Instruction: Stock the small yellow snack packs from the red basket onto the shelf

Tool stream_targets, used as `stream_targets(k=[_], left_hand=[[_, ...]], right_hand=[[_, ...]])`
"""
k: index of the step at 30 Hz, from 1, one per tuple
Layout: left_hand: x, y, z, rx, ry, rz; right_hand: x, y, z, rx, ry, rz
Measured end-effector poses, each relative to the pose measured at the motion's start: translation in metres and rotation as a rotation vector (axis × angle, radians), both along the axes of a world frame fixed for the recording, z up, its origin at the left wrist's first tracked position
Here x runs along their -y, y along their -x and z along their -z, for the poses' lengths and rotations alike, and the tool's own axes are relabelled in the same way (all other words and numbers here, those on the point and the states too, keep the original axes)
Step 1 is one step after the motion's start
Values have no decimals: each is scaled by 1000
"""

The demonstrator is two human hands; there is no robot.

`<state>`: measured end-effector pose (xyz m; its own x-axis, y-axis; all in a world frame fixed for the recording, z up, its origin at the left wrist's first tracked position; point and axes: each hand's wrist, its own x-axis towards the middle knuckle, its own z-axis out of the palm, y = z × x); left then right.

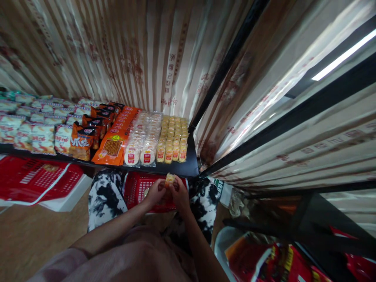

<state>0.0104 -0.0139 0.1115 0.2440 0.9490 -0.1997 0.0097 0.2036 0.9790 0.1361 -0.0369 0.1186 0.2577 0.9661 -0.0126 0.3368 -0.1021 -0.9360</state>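
Between the fingertips of my left hand [156, 192] and my right hand [179, 193] is a small yellow wrapped snack packet [169, 180] with a reddish label. Both hands are closed on it, just in front of the shelf edge and above a red plastic basket [132, 192] between my knees. On the dark shelf [192, 160], rows of similar yellow packets [172, 137] stand at the right end. Left of them are clear-wrapped round white crackers [139, 147]. What lies in the basket is mostly hidden by my hands.
Further left on the shelf are an orange snack bag [113, 141], brown-orange bags [80, 141] and white bags [42, 137]. Another red basket [55, 176] is at the left. A pale tub [220, 243] with red packages is at lower right. Curtains [132, 51] and dark bars [229, 58] enclose the shelf.
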Motion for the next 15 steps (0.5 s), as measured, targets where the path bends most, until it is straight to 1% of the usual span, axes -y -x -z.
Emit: stream_targets(k=[4, 6, 10, 15], left_hand=[[-4, -2, -11, -184, -140, -39], [-6, -3, -17, -233, -193, -38], [-12, -7, -24, -245, -261, -59], [-23, -18, -24, -253, -281, -83]], right_hand=[[-3, 0, -11, 120, -17, 44], [-5, 0, -17, 191, -40, 82], [-10, 0, -27, 280, -65, 129], [-16, 0, -34, 302, -79, 160]])
